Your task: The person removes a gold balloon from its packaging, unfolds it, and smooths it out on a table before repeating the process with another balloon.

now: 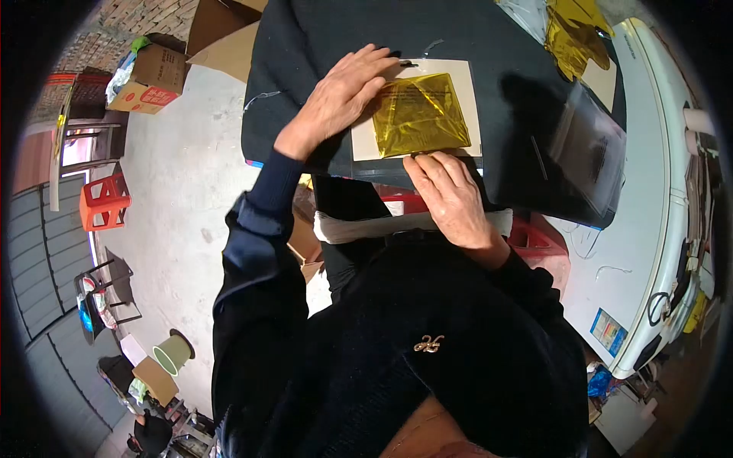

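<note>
Black tabletop carries a pale board; wrinkled gold film lies upon it. At the board's far-left corner the left hand rests unclenched; at its near edge the right hand bends, any pinch hidden. Light, even pressure should limit creases.

Black cloth-covered table beneath left hand, beyond right hand. Pale board flat on it, between hands. Clear plastic sheets well right of right hand. Crumpled gold foil far ahead and right of right hand, clear film beside it. Pale thread left of left wrist.
</note>
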A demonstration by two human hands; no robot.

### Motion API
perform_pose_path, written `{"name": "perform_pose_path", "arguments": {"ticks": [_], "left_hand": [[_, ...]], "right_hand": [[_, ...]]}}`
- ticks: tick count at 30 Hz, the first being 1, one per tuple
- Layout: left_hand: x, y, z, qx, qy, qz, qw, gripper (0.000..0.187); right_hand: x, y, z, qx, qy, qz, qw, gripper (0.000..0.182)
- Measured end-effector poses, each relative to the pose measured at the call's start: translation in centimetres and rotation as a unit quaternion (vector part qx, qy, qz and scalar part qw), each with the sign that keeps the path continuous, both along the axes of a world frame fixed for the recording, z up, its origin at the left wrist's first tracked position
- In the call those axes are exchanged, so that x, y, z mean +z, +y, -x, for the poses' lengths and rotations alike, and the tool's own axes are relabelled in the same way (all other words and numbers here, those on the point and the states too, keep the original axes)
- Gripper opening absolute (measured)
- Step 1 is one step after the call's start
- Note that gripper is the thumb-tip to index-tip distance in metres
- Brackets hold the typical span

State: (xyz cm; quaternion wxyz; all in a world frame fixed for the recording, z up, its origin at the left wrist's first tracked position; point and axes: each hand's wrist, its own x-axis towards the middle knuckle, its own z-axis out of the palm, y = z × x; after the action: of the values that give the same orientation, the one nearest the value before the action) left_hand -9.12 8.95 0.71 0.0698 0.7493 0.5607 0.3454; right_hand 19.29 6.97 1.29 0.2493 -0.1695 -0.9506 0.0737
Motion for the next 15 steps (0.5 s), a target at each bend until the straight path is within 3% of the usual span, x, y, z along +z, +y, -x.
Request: {"name": "perform_pose_path", "arguments": {"ticks": [1, 2, 5, 11, 15], "left_hand": [[-0.4, 0.8, 0.5, -0.022, 0.023, 0.003, 0.999, 0.039], [-0.9, 1.2, 1.0, -0.039, 0.014, 0.067, 0.997, 0.052], [-2.0, 1.5, 0.9, -0.042, -0.003, 0.096, 0.994, 0.057], [-0.2, 0.4, 0.1, -0.013, -0.128, 0.178, 0.976, 0.07], [0.4, 0.7, 0.7, -0.05, -0.254, 0.228, 0.939, 0.076]], "right_hand": [[-0.1, 0.0, 0.3, -0.004, -0.002, 0.002, 1.0, 0.048], [-0.2, 0.0, 0.4, -0.002, -0.02, 0.005, 1.0, 0.051], [-0.7, -0.2, 0.9, 0.0, -0.033, -0.012, 0.999, 0.05], [-1.5, -0.9, 1.9, -0.016, -0.047, -0.006, 0.999, 0.055], [-1.4, -1.3, 2.6, -0.038, -0.052, -0.001, 0.998, 0.059]]}}
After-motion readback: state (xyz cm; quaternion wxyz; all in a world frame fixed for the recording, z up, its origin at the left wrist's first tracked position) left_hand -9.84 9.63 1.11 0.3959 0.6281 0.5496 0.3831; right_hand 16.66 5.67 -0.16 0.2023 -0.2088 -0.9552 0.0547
